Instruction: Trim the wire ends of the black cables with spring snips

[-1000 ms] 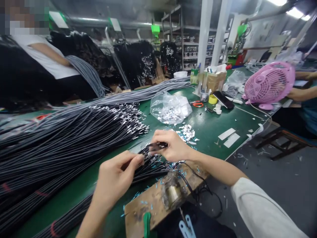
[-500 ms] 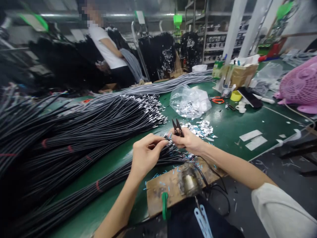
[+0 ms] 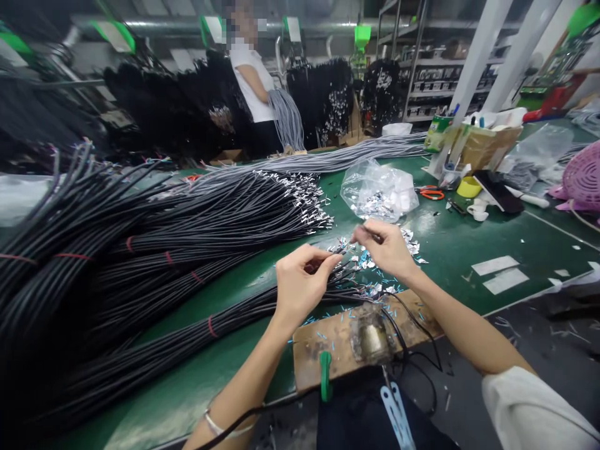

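Observation:
My left hand (image 3: 300, 284) pinches the stripped ends of a black cable bundle (image 3: 197, 331) that lies across the green table (image 3: 469, 244). My right hand (image 3: 387, 247) is closed in a pinch just right of it, over a scatter of small metal terminals (image 3: 375, 262); what its fingers hold is too small to make out. Below both hands a wooden board (image 3: 337, 344) with a small metal fixture (image 3: 370, 337) is clamped to the table's near edge.
Large piles of black cables (image 3: 117, 250) with metal tips fill the left. A plastic bag of terminals (image 3: 379, 190), orange scissors (image 3: 429, 192), a phone (image 3: 499, 190), a cardboard box (image 3: 487, 147) and a pink fan (image 3: 584, 178) lie to the right. A person (image 3: 255, 87) stands behind holding grey cables.
The view has swung left. My right hand no longer shows the black snips it held up and has shifted right over the terminals. My left hand keeps its pinch on the cable ends.

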A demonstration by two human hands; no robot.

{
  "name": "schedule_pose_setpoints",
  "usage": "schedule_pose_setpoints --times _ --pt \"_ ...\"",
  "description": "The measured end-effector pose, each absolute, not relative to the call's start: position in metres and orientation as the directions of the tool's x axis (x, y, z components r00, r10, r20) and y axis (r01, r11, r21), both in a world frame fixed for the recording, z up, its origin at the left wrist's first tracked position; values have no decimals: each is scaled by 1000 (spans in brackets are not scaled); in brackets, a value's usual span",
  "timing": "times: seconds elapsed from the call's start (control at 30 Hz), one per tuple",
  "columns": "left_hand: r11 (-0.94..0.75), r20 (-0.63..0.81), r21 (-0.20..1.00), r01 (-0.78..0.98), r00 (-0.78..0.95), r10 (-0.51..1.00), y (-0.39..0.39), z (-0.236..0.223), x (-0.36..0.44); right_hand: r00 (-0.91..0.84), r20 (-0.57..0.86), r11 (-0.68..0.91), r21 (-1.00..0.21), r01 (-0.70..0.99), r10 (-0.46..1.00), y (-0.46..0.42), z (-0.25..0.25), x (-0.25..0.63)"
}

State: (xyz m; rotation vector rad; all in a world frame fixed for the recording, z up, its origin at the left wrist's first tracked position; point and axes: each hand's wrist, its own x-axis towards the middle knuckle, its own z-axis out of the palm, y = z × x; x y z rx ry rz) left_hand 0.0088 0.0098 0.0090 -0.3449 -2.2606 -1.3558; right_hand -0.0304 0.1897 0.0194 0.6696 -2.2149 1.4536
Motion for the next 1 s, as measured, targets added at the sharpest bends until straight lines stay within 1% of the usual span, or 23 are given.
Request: schedule_pose_setpoints --times 0.07,0.17,0.37,0.43,0.5,0.57,0.6,0.63,0.67,0.7,0.73,0.77,0.8,0.83,0.9,0.93,1.0 --pt "477 522 758 445 -852 -33 10 9 9 -789 571 315 -723 -615 -227 185 20 -24" --pt "489 518 752 442 -855 -25 10 8 8 -781 575 308 -718 -625 -244 182 22 -19" --pt "493 515 751 439 -857 -23 11 7 7 -723 631 344 -637 -690 -280 181 17 -17" --pt "497 518 750 436 -855 -30 12 6 8 -726 624 341 -642 -687 -288 179 14 -16" --pt "502 522 745 439 -852 -30 13 5 8 -765 582 323 -693 -644 -276 177 13 -15" --pt "499 535 735 459 -845 -12 13 4 9 -845 464 237 -818 -524 -267 175 13 -17" --pt "498 545 726 475 -839 5 13 4 9 -891 357 157 -899 -410 -279 175 14 -18" --pt "500 556 712 493 -831 27 12 4 9 -922 228 60 -964 -259 -313 174 14 -20" --pt "507 566 694 510 -823 52 12 4 9 -925 95 -36 -995 -88 -367 174 14 -21" --pt "517 576 675 527 -814 78 10 4 9 -901 -18 -113 -991 74 -433 173 14 -22" --pt "527 583 655 541 -806 102 9 4 8 -865 -97 -165 -965 202 -492 173 14 -24" --pt "536 588 639 551 -800 121 8 5 7 -836 -137 -199 -939 281 -532 172 14 -24" --pt "543 590 629 557 -796 133 7 5 7 -826 -145 -221 -925 308 -544 172 14 -25" --pt "547 590 624 558 -795 139 6 5 6 -838 -134 -236 -925 298 -529 172 14 -25" --pt "546 581 628 554 -801 145 4 5 5 -891 -86 -241 -947 212 -445 173 14 -23" --pt "542 573 636 550 -806 146 4 5 5 -920 -42 -228 -964 140 -389 174 15 -22" --pt "531 563 653 540 -815 137 5 6 6 -955 100 -148 -987 -60 -280 175 16 -20"
